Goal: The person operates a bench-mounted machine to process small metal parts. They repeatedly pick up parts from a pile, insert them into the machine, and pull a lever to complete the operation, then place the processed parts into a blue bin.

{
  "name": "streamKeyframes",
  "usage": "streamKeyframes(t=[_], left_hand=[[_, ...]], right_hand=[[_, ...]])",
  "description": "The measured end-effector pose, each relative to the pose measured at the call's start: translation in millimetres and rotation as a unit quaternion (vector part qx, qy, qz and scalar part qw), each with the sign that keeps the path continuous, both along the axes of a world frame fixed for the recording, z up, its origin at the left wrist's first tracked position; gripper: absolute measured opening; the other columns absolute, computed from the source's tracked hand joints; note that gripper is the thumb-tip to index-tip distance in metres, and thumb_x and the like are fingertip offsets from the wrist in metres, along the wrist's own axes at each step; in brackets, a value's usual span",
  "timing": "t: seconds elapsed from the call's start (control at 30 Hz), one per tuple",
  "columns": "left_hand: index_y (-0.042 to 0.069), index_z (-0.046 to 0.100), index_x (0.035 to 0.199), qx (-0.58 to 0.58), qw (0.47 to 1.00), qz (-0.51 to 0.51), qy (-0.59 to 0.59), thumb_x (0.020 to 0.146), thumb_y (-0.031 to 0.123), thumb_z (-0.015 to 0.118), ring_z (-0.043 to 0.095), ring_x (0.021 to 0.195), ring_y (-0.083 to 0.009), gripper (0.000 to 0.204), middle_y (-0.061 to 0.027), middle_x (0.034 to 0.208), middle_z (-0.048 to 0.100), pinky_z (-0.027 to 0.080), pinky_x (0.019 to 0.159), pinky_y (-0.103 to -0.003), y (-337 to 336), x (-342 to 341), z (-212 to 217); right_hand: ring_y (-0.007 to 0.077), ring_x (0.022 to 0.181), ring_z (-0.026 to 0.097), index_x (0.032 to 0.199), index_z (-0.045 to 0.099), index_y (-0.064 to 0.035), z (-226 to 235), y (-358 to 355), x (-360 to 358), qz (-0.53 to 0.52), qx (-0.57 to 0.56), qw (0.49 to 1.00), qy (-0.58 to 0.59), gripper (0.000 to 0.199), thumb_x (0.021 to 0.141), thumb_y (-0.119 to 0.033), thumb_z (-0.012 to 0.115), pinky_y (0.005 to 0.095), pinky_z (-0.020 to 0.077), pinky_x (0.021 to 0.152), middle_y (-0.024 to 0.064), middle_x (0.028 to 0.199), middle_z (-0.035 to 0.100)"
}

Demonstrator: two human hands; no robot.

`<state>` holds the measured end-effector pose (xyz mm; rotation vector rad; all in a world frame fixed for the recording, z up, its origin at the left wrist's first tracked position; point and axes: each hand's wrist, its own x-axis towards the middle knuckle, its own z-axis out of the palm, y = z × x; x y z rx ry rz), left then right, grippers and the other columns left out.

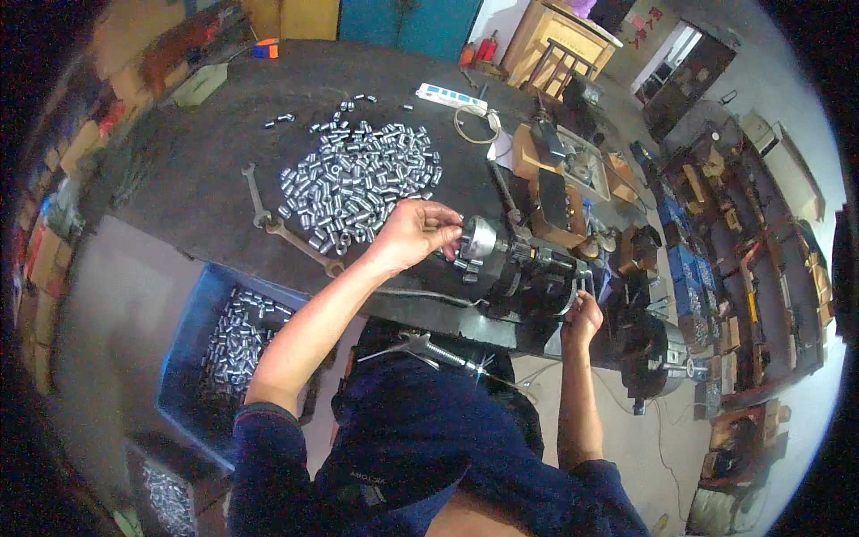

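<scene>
My left hand [414, 236] is at the round metal chuck [481, 240] of a small bench machine [537, 273], thumb and fingers pinched together at its face. What they hold, if anything, is too small to make out. At the machine's right end, my right hand [582, 318] has its fingers closed by a pale, bar-like part; their grip is partly hidden. Left of the chuck spreads a large heap of short shiny metal sleeves [358, 179]. A few sleeves [469, 268] lie just under the chuck.
Two open-end wrenches [255, 192] [304, 243] lie on the dark bench [197, 197]. Below its edge, a blue bin [183, 358] holds more metal pieces. An air blow gun [420, 347] hangs in front. A power strip [452, 97] and a cardboard box [555, 210] sit behind the machine.
</scene>
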<state>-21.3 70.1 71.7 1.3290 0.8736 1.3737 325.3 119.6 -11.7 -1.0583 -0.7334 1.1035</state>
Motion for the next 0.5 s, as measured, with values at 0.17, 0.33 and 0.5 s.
streamKeyframes(t=[0.17, 0.33, 0.5], left_hand=[[-0.007, 0.054, 0.089, -0.025, 0.999, -0.028, 0.004, 0.081, 0.005, 0.052, 0.058, 0.056, -0.0154, 0.014, -0.0102, 0.066, 0.059, 0.048, 0.052, -0.026, 0.6, -0.2, 2.5], [-0.007, 0.054, 0.086, -0.065, 0.998, -0.006, -0.014, 0.083, 0.008, 0.05, 0.056, 0.049, -0.015, 0.016, -0.0108, 0.065, 0.058, 0.045, 0.045, -0.024, -3.1, 4.9, 5.3], [-0.006, 0.055, 0.082, -0.044, 0.997, 0.05, 0.032, 0.082, 0.008, 0.052, 0.055, 0.048, -0.0133, 0.014, -0.0086, 0.062, 0.056, 0.045, 0.044, -0.024, -9.1, 10.7, 8.1]], right_hand=[[0.0036, 0.042, 0.033, 0.079, 0.054, 0.0014, 17.7, -21.4, 5.2, 0.016, -0.014, 1.0, 0.005, 0.018, 0.08, -0.016, 0.048, 0.0178, 0.0248, 0.037, -0.004, 0.054, 0.041], [0.0032, 0.04, 0.032, 0.079, 0.054, 0.001, 30.1, -29.4, 9.9, 0.066, 0.029, 0.997, -0.03, 0.019, 0.082, -0.016, 0.047, 0.0179, 0.0233, 0.035, -0.0037, 0.053, 0.041], [0.0032, 0.039, 0.03, 0.079, 0.054, 0.0025, 25.0, -20.8, 4.0, 0.02, -0.023, 0.999, -0.036, 0.02, 0.081, -0.015, 0.046, 0.0172, 0.021, 0.033, -0.0043, 0.052, 0.039]])
